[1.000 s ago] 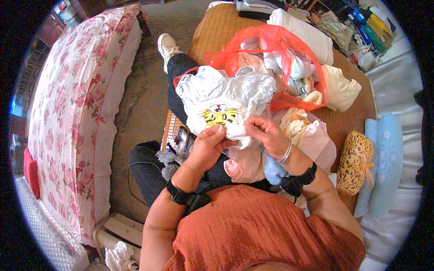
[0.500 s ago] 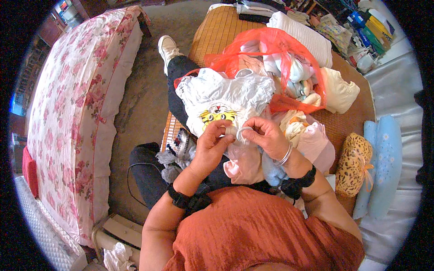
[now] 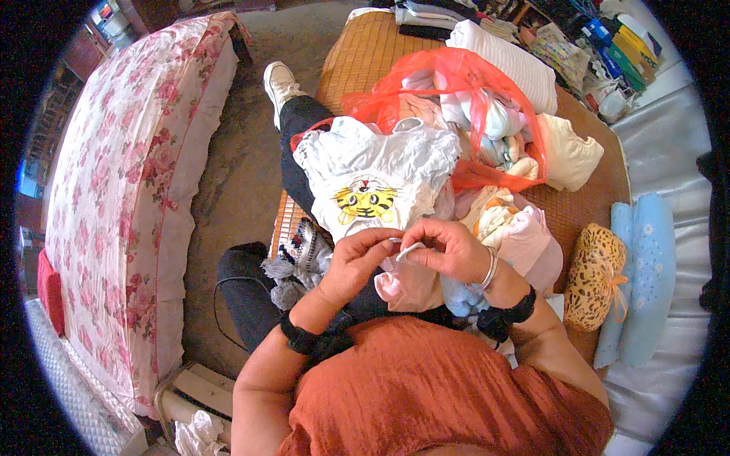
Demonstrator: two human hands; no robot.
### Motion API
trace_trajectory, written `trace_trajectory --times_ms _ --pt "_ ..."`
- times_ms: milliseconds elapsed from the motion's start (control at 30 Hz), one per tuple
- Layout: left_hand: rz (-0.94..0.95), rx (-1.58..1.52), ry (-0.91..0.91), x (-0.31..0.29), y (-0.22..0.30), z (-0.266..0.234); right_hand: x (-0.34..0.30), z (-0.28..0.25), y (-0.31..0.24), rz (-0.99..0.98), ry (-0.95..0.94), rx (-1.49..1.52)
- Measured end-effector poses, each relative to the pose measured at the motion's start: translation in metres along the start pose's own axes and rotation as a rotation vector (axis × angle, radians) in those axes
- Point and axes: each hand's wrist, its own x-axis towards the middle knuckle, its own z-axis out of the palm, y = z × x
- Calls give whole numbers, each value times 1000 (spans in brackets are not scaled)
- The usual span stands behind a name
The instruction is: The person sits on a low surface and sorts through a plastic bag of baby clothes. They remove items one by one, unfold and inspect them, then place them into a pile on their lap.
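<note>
A white shirt point(image 3: 395, 156) with a yellow tiger face lies rumpled over my lap, its lower part near my fingertips. Thumb and fingers of my left hand point(image 3: 360, 257) are pinched together on a small white piece of cloth point(image 3: 410, 251). My right hand point(image 3: 455, 249), with bangles at the wrist, pinches the same white piece close beside it. Whether that piece belongs to the shirt's hem, I cannot tell. Under my hands is a pink garment point(image 3: 411, 285). A patterned knit item with grey tassels point(image 3: 293, 266) rests left of my left hand.
A red plastic bag point(image 3: 487, 83) of folded baby clothes sits beyond on the woven mat point(image 3: 357, 57). Pink and cream clothes point(image 3: 528, 239) lie to the right, near a leopard-print bundle point(image 3: 597, 277) and a blue roll point(image 3: 650, 277). A floral-covered bed point(image 3: 137, 190) stands left.
Both hands have come down slightly toward me, uncovering the tiger face. My fingertips have drawn closer together on the white piece.
</note>
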Motion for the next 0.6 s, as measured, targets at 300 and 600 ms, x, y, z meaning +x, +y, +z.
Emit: trace_trajectory --times_ms 300,600 --pt "-14 -31 -152 5 -17 9 -16 1 -2 -98 97 -364" --pt "-32 -1 -163 9 -18 10 -23 7 3 -76 270 -459"
